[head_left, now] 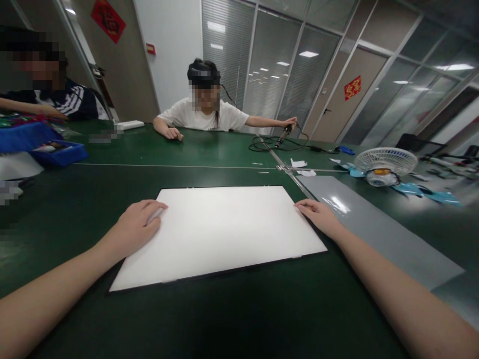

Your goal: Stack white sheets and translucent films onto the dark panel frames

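Observation:
A flat white rectangular panel (228, 229) with a thin dark border lies on the green table in front of me. My left hand (140, 227) is at its left edge, thumb and forefinger curled over that side. A pale strip shows between those fingers, and I cannot tell whether it is part of the panel. At the upper right edge, my right hand (316, 214) holds the panel with its fingertips together. The undersides of both hands are hidden.
A grey sheet (374, 224) lies right of the panel. Beyond are paper scraps (298, 163), a white fan (385, 162) and blue bins (60, 152). Across the table (209, 154), a person (205, 112) holds a corded tool (283, 135); another person (71, 99) sits left.

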The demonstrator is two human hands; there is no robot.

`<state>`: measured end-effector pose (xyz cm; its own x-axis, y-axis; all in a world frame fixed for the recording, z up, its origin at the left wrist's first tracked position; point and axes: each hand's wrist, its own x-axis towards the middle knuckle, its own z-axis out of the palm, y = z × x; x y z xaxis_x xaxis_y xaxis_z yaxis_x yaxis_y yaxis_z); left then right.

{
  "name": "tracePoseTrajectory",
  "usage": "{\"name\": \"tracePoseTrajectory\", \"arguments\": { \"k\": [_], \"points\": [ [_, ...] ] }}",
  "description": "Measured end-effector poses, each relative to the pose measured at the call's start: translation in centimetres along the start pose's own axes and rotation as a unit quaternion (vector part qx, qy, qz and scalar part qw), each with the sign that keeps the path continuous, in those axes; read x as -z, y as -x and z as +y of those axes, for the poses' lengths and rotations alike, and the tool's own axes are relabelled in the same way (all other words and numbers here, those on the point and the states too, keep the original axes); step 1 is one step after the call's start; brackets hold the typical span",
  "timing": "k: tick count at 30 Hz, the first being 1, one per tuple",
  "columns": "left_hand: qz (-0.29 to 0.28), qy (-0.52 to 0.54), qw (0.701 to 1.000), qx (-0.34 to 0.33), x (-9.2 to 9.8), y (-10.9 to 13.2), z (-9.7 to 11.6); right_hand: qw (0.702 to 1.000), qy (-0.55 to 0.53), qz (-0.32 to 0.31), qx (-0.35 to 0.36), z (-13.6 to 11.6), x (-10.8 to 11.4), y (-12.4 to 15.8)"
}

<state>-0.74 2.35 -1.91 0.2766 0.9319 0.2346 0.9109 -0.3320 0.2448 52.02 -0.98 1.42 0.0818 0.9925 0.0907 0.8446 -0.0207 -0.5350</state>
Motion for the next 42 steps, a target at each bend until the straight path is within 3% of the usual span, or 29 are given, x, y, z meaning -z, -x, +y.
{"name": "tracePoseTrajectory", "arguments": {
  "k": [3,5,7,10,13,17,25,29,35,42],
  "points": [
    [-0.007,-0.01,1.0,-0.002,-0.2,0.0,-0.3,0.991,0.106,0.072,-0.024,0.6,0.8,-0.2],
    [-0.007,-0.014,1.0,-0.003,-0.2,0.0,-0.3,0.968,0.223,0.1,-0.052,1.4,1.6,-0.4],
    [-0.005,-0.017,1.0,-0.001,-0.2,0.0,-0.1,0.942,0.314,0.097,-0.074,2.6,2.4,-0.5],
    [-0.006,-0.022,1.0,-0.002,0.1,0.0,0.3,0.921,0.369,0.085,-0.091,4.9,3.3,-0.7],
    [-0.005,-0.024,1.0,0.003,0.4,0.1,0.7,0.921,0.356,0.087,-0.127,7.5,3.6,-1.0],
    [-0.008,-0.024,1.0,0.0,0.4,0.2,0.7,0.935,0.285,0.039,-0.207,9.1,3.2,-1.5],
    [0.001,-0.026,1.0,-0.003,0.1,0.1,0.3,0.924,0.327,0.042,-0.195,7.3,2.4,-1.2],
    [-0.005,-0.029,1.0,-0.003,0.1,0.1,0.3,0.923,0.333,0.044,-0.186,7.1,2.5,-1.0],
    [-0.006,-0.035,0.999,0.001,0.3,0.1,0.5,0.927,0.293,0.05,-0.227,7.0,2.6,-1.0],
    [-0.015,-0.039,0.999,0.007,0.8,0.2,1.2,0.929,0.305,0.068,-0.201,6.4,2.6,-1.1]
  ]
}}
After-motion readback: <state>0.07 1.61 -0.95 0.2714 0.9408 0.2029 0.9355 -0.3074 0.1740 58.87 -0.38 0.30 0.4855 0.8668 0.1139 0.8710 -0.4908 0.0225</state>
